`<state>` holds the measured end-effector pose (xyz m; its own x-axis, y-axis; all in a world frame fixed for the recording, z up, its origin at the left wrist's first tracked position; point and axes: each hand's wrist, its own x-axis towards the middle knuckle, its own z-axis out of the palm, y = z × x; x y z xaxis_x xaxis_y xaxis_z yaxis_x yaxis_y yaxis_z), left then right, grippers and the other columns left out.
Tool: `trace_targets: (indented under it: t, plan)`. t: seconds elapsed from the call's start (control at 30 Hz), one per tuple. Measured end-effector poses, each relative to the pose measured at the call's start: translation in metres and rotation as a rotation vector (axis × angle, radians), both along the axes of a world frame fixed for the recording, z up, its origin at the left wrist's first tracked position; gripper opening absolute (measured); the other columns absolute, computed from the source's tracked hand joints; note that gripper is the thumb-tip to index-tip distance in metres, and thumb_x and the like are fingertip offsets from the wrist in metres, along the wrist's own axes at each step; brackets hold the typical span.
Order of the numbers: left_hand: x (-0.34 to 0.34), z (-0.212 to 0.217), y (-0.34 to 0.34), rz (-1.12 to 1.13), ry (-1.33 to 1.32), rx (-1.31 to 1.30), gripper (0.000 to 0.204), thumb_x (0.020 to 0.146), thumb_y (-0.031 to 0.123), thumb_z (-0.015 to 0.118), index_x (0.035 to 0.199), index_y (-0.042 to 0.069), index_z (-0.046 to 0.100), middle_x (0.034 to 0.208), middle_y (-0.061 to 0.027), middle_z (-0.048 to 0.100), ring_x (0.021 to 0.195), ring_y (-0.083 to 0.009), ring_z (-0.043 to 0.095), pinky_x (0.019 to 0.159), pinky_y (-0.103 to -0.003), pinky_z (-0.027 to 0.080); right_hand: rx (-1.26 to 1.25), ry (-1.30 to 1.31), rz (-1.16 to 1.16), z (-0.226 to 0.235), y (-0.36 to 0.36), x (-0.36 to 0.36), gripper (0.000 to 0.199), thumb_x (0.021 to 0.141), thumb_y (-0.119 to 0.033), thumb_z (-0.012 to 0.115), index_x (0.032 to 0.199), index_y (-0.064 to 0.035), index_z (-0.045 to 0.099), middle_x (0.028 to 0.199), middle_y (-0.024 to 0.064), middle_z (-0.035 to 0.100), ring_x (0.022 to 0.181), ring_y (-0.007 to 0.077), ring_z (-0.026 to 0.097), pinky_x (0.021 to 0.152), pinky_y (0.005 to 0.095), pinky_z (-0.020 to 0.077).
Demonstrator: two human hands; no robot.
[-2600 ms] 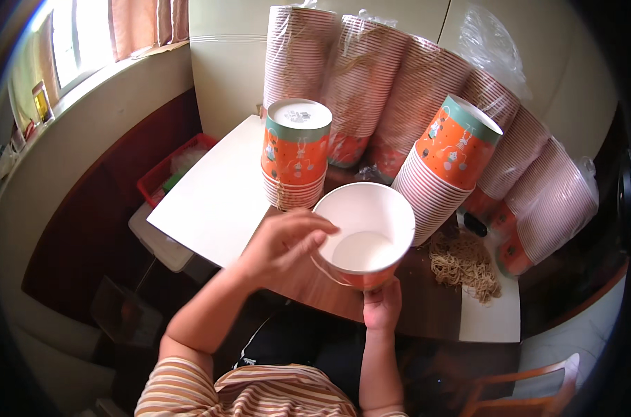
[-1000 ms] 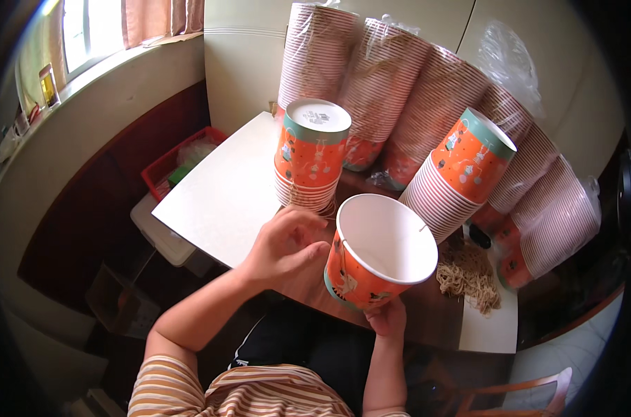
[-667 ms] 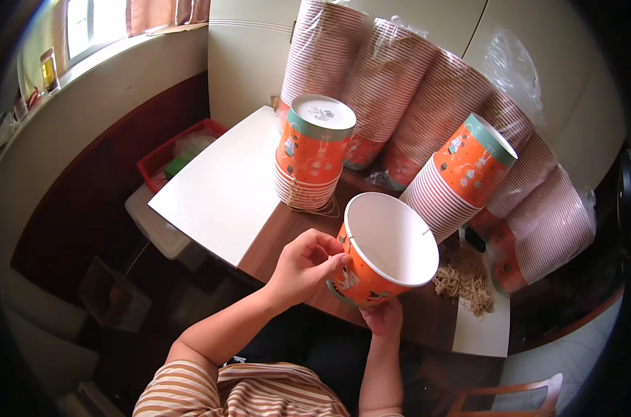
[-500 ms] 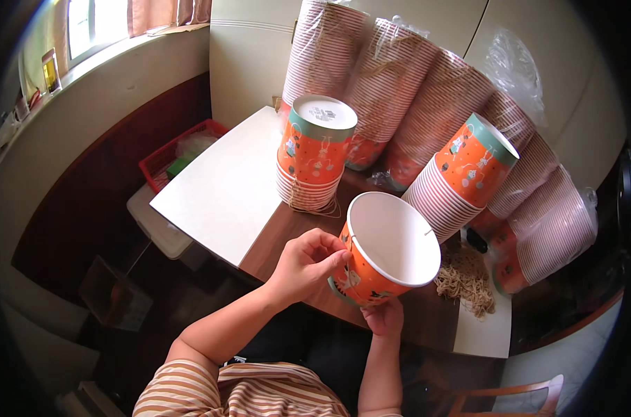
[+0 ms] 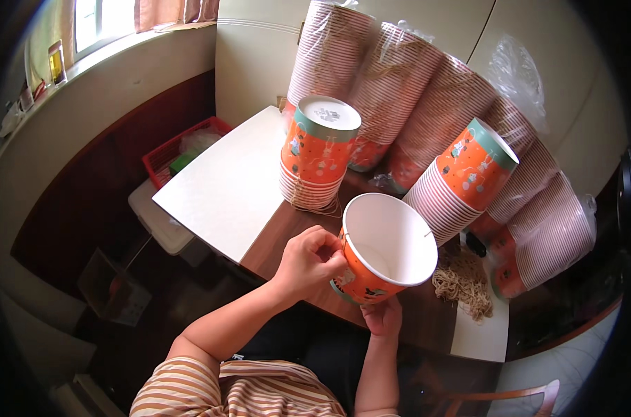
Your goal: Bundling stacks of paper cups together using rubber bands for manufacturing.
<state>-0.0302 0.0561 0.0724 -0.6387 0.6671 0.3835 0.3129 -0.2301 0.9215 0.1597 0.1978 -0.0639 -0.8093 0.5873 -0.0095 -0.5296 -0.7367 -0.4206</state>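
A large orange paper bucket (image 5: pixel 371 267) with a white inside is tilted so that its mouth points up and toward me. My right hand (image 5: pixel 383 316) supports it from below, thumb showing at the lower side. At the bucket's left side, just under the rim, my left hand (image 5: pixel 312 257) is closed in a pinch; what sits between its fingertips is too small to make out. A small slit or thread mark shows inside the rim on the right. Beyond it stands a short upside-down stack of the same buckets (image 5: pixel 319 153), with loose string (image 5: pixel 303 205) round its lower rims.
Another upside-down bucket stack (image 5: pixel 461 177) stands at the right, near a heap of beige strings (image 5: pixel 465 285). Tall plastic-wrapped bucket stacks (image 5: pixel 399 90) line the table's back. The table (image 5: pixel 218 187) has a white left leaf. Beyond that is a red basket (image 5: pixel 155 163); a wooden chair (image 5: pixel 496 399) stands lower right.
The bucket has tipped slightly toward me, showing more of its inside bottom. My left hand's pinch has shifted a little left at the rim. The view has moved slightly.
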Motion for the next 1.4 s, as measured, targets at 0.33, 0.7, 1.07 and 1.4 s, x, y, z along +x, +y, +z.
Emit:
trace_targets:
  t: [0.33, 0.7, 1.07, 1.4]
  plan:
    - [-0.014, -0.034, 0.0, -0.126, -0.01, 0.208, 0.02, 0.082, 0.013, 0.068, 0.095, 0.0, 0.059, 0.089, -0.0065, 0.058, 0.076, -0.0117, 0.058, 0.067, -0.024, 0.047, 0.007, -0.216, -0.166, 0.029, -0.019, -0.008, 0.035, 0.091, -0.025, 0.055, 0.123, -0.0082, 0.052, 0.112, 0.008, 0.061, 0.083, 0.0181, 0.059, 0.054, 0.0234, 0.044]
    - [-0.09, -0.102, 0.0, 0.397, 0.398, -0.136, 0.022, 0.076, 0.014, 0.069, 0.094, 0.004, 0.062, 0.1, -0.0129, 0.059, 0.085, -0.0277, 0.062, 0.072, -0.036, 0.051, 1.144, -0.64, -0.89, 0.163, 0.059, -0.021, 0.025, 0.091, -0.023, 0.061, 0.105, -0.0045, 0.053, 0.094, 0.0028, 0.059, 0.085, 0.0125, 0.057, 0.072, 0.0262, 0.0493]
    - [-0.084, -0.102, 0.0, 0.331, 0.394, -0.121, 0.016, 0.073, 0.012, 0.069, 0.085, 0.005, 0.061, 0.096, -0.0121, 0.06, 0.087, -0.0321, 0.059, 0.076, -0.041, 0.047, 2.21, -0.348, -0.859, 0.286, 0.103, -0.178, 0.019, 0.079, 0.001, 0.062, 0.098, -0.004, 0.061, 0.085, 0.0161, 0.064, 0.082, 0.0322, 0.063, 0.071, 0.0365, 0.0504]
    - [-0.086, -0.102, -0.004, 0.318, 0.428, -0.135, 0.015, 0.075, 0.011, 0.068, 0.087, 0.005, 0.061, 0.099, -0.0125, 0.06, 0.09, -0.0322, 0.058, 0.077, -0.04, 0.047, 2.474, -0.503, -0.552, 0.29, 0.089, -0.228, 0.012, 0.081, -0.006, 0.062, 0.092, -0.0047, 0.06, 0.083, 0.0179, 0.063, 0.079, 0.0359, 0.061, 0.069, 0.0422, 0.049]
